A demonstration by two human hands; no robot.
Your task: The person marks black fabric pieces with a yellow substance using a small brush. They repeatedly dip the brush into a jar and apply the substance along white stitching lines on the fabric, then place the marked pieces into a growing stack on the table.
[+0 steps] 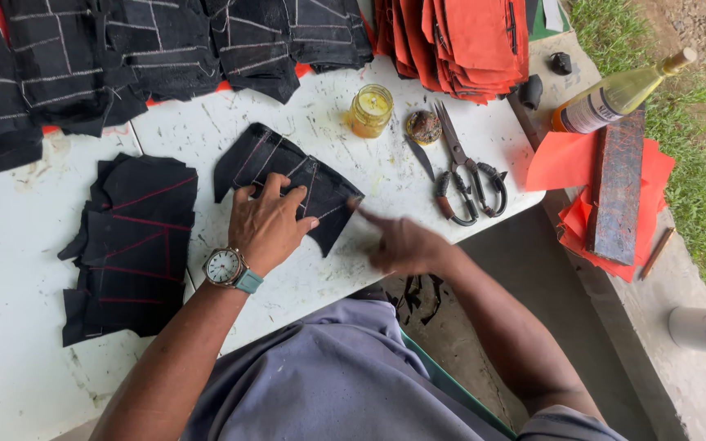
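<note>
White and scuffed, a worktable (206,135) is filling most of the view, with grass and bare ground showing beyond its right end. Near its middle a black cut piece (288,175) with pale chalk lines is lying flat. The left hand (267,224), a watch on its wrist, is pressing down on the piece's lower edge with fingers spread and flat, gripping nothing. The right hand (402,243) is blurred (it is caught mid-motion), its forefinger stretched out and pointing at the right corner of the piece, the other fingers curled in; whether the fingertip is touching the material cannot be told.

Left of the hands a stack of black pieces (128,245) with red lines is sitting on the table. More dark pieces (149,41) are lying in a row along the far edge, and a pile of orange pieces (459,41) is resting at the top right. A small glass jar (369,110) of yellow stuff is standing just above the piece, with large scissors (467,171) lying well to the right of it. Off the table's end, a bottle (614,98) is lying tilted beside a dark wooden block (614,188) on orange sheets.
</note>
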